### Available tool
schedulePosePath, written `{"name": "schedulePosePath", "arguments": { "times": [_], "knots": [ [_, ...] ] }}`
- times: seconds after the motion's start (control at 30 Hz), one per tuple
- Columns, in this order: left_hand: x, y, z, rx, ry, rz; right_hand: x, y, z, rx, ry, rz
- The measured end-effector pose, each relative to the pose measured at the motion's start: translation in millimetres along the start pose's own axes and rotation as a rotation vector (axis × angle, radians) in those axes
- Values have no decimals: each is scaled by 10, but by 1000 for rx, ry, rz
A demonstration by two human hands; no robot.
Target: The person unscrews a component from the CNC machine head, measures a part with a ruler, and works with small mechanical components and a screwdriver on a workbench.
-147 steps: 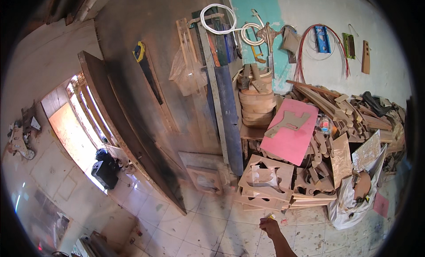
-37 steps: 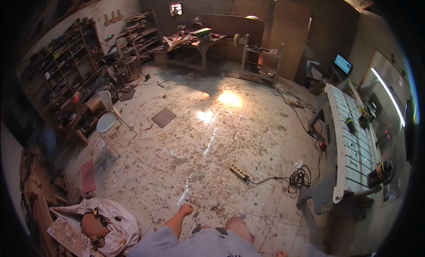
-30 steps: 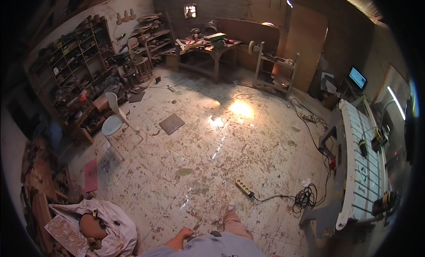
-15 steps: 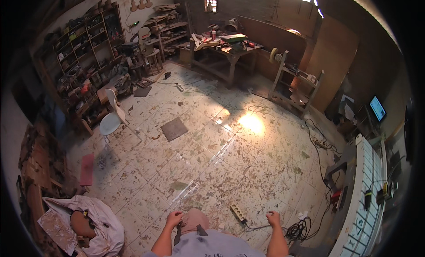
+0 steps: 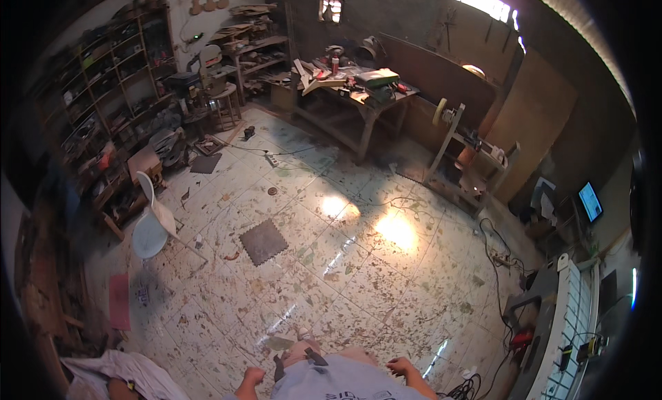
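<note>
The grey shirt (image 5: 332,374), dark-printed, lies between the left hand (image 5: 254,375) and right hand (image 5: 398,366), just beside each. Right of the shirt lies a looped black cable (image 5: 467,387); well left, a rumpled white sack (image 5: 131,367).

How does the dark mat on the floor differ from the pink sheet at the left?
Colour: the dark mat is grey-brown, the pink sheet plain pink.
Edges: the mat's are toothed; the sheet's look straight.
Shape: the mat is roughly square, while the sheet is a longer, narrower rectangle.
Shared: both lie flat on the littered tile floor.
</note>
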State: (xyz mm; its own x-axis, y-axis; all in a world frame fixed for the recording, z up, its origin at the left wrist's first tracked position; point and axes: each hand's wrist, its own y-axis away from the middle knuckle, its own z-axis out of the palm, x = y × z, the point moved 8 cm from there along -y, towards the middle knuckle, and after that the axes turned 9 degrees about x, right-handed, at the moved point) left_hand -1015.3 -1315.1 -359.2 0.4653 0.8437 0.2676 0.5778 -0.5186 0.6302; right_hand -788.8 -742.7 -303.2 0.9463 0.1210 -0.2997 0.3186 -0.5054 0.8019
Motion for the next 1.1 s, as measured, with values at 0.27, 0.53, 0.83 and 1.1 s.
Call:
{"name": "schedulePosePath", "arguments": {
  "times": [0.27,0.53,0.83,1.1],
  "knots": [
    [-280,-2597,-2861,540,948,-398,-1180,-915,-309,98,-255,79],
    [-198,-4047,-4079,333,943,-427,-3159,-2791,-628,-49,36,-51],
    [-963,-4223,-4969,384,1096,-840,-7223,-3832,-2319,262,81,-469],
    [-1346,-5899,-5297,53,801,-674,-9728,-4405,-2741,-22,-716,-359]
  ]
}}
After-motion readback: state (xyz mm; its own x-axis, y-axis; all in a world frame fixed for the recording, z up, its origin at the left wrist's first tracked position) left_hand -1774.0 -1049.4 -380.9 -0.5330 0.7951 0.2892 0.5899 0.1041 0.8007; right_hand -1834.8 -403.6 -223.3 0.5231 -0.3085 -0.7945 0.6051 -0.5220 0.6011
